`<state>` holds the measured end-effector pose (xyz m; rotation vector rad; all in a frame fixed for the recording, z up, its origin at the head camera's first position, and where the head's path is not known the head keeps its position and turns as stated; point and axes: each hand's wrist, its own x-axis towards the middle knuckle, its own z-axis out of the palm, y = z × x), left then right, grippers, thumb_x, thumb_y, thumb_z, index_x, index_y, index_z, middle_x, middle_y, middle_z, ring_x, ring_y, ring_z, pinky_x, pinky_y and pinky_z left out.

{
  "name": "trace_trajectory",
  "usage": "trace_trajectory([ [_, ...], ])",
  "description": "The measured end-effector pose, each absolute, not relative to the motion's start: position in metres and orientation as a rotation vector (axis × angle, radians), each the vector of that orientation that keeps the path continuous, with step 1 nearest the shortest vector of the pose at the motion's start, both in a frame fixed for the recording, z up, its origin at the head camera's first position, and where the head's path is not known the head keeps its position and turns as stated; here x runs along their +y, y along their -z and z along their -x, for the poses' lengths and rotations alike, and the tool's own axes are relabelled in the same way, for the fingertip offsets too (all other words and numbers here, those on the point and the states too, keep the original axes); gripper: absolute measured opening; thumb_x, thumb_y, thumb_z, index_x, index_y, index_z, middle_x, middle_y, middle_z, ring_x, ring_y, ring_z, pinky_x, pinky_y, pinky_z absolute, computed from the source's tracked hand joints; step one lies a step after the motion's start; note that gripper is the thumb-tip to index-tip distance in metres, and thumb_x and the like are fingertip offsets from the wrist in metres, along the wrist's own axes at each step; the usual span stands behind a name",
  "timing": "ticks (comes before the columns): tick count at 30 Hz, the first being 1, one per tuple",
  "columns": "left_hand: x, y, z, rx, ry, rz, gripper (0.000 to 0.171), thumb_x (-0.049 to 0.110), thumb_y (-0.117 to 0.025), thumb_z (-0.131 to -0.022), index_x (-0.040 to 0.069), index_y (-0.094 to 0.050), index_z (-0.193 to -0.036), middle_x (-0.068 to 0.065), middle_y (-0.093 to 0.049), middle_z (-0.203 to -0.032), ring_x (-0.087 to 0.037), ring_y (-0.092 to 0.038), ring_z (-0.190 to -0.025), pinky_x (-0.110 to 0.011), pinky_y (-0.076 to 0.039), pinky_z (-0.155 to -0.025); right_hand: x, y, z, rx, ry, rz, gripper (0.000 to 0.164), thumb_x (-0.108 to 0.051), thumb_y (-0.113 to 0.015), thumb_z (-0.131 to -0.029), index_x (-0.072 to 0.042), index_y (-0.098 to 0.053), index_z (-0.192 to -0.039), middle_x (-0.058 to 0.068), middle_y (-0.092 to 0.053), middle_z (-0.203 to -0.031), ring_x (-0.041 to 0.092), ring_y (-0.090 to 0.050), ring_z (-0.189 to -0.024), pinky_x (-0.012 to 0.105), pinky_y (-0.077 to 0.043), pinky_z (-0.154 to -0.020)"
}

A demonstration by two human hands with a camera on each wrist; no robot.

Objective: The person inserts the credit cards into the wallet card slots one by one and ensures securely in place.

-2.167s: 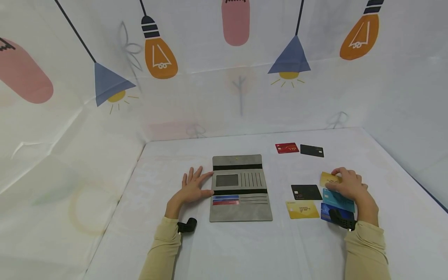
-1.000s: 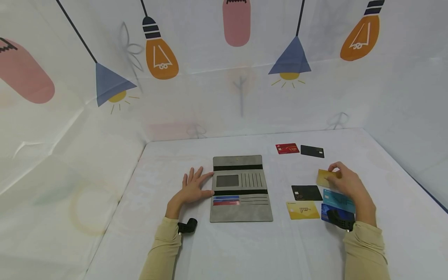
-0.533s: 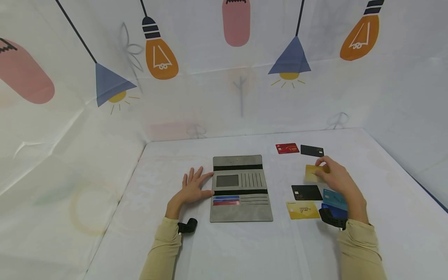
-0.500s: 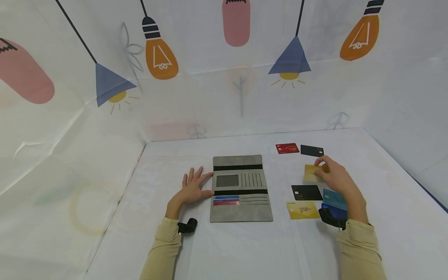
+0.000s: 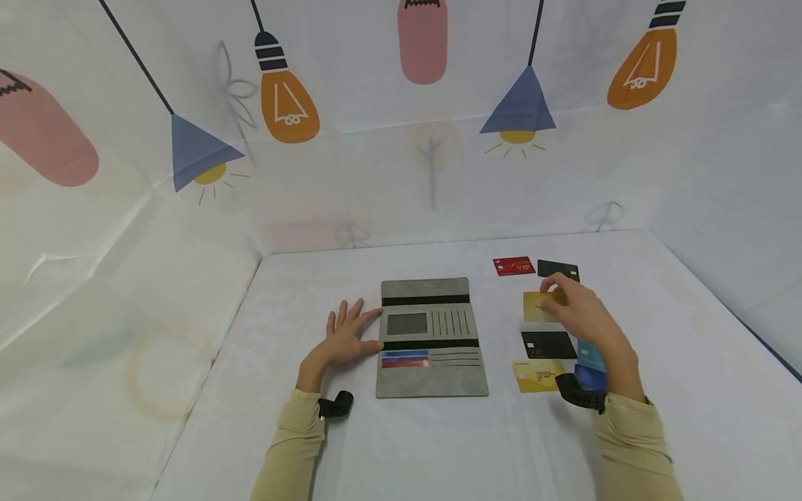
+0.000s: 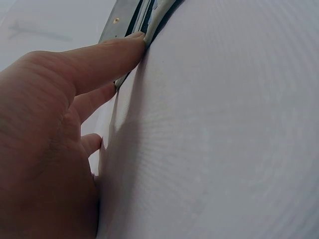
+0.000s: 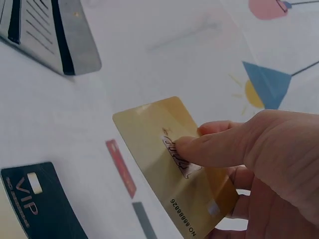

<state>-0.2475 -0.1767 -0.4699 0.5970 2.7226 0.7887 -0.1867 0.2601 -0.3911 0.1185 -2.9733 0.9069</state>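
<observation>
My right hand [image 5: 585, 316] pinches a gold card [image 7: 164, 149] between thumb and fingers, its printed number facing the right wrist camera. In the head view this card hangs above a black VIP card [image 5: 548, 344]. To the left, a grey wallet [image 5: 432, 385] lies unfolded, with striped blue and red cards [image 5: 404, 359] in a lower slot. My left hand [image 5: 341, 342] has spread fingers, with thumb and forefinger touching the wallet's left edge. In the left wrist view, the thumb tip meets the wallet's edge [image 6: 154, 22].
A red card [image 5: 514, 266] and a dark card [image 5: 557, 270] lie at the back. Nearer are a yellow card [image 5: 535, 376], a teal card [image 5: 589, 355] and a blue card [image 5: 589, 378], the last two partly under my right arm. A printed cloth wall [image 5: 370, 174] stands behind.
My right hand has lifted the gold card from above the teal card and carried it leftward, toward the wallet. The left hand and wallet stay put.
</observation>
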Motion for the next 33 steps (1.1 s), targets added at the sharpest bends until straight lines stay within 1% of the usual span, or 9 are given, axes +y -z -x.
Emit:
trace_trajectory([
  [2, -0.177, 0.47, 0.248, 2.723, -0.793, -0.602, 0.074, 0.041, -0.069, -0.088, 0.021, -0.04, -0.153, -0.018, -0.006, -0.165, -0.043, 0.015, -0.149, -0.062, 0.012, -0.115, 0.254, 0.391, 0.187, -2.971, -0.918, -0.126, 0.025, -0.017, -0.06, -0.098, -0.006, -0.053, -0.119, 0.021, -0.064, -0.108, 0.034, -0.057, -0.094, 0.053, -0.051, -0.084],
  [5, -0.177, 0.471, 0.248, 2.725, -0.789, -0.602, 0.075, 0.042, -0.069, -0.088, 0.021, -0.039, -0.153, -0.018, -0.006, -0.165, -0.043, 0.015, -0.149, -0.062, 0.012, -0.115, 0.245, 0.391, 0.188, -2.971, -0.932, -0.143, 0.024, -0.016, -0.06, -0.098, -0.006, -0.053, -0.118, 0.021, -0.064, -0.109, 0.033, -0.059, -0.094, 0.053, -0.052, -0.084],
  [9, -0.177, 0.471, 0.248, 2.725, -0.792, -0.603, 0.074, 0.042, -0.068, -0.088, 0.021, -0.039, -0.153, -0.018, -0.006, -0.166, -0.043, 0.015, -0.149, -0.062, 0.012, -0.115, 0.235, 0.39, 0.188, -2.952, -0.948, -0.177, 0.022, -0.016, -0.061, -0.098, -0.006, -0.054, -0.116, 0.019, -0.065, -0.109, 0.033, -0.06, -0.094, 0.054, -0.053, -0.087],
  [16, -0.177, 0.469, 0.247, 2.721, -0.804, -0.595, 0.074, 0.042, -0.069, -0.087, 0.021, -0.04, -0.153, -0.018, -0.006, -0.166, -0.043, 0.015, -0.149, -0.062, 0.012, -0.115, 0.219, 0.391, 0.189, -2.912, -0.946, -0.265, 0.017, -0.013, -0.061, -0.097, -0.007, -0.058, -0.113, 0.014, -0.066, -0.105, 0.029, -0.059, -0.091, 0.051, -0.052, -0.085],
  [20, -0.176, 0.468, 0.247, 2.718, -0.807, -0.591, 0.074, 0.042, -0.069, -0.087, 0.021, -0.04, -0.153, -0.017, -0.006, -0.166, -0.042, 0.015, -0.149, -0.061, 0.012, -0.116, 0.209, 0.392, 0.19, -2.889, -0.974, -0.31, 0.015, -0.011, -0.06, -0.098, -0.006, -0.059, -0.112, 0.014, -0.067, -0.104, 0.029, -0.06, -0.092, 0.051, -0.051, -0.085],
  [26, -0.176, 0.468, 0.247, 2.723, -0.806, -0.594, 0.074, 0.041, -0.069, -0.087, 0.021, -0.04, -0.152, -0.018, -0.007, -0.165, -0.044, 0.014, -0.149, -0.062, 0.012, -0.115, 0.192, 0.394, 0.19, -2.881, -1.016, -0.322, 0.015, -0.01, -0.059, -0.098, -0.006, -0.06, -0.112, 0.013, -0.068, -0.107, 0.028, -0.061, -0.093, 0.049, -0.053, -0.083],
  [33, -0.176, 0.469, 0.247, 2.717, -0.795, -0.583, 0.074, 0.041, -0.069, -0.088, 0.023, -0.039, -0.153, -0.016, -0.005, -0.166, -0.042, 0.015, -0.15, -0.061, 0.013, -0.115, 0.171, 0.398, 0.189, -2.902, -1.052, -0.325, 0.016, -0.011, -0.06, -0.097, -0.008, -0.061, -0.113, 0.012, -0.069, -0.11, 0.028, -0.064, -0.098, 0.048, -0.055, -0.085],
])
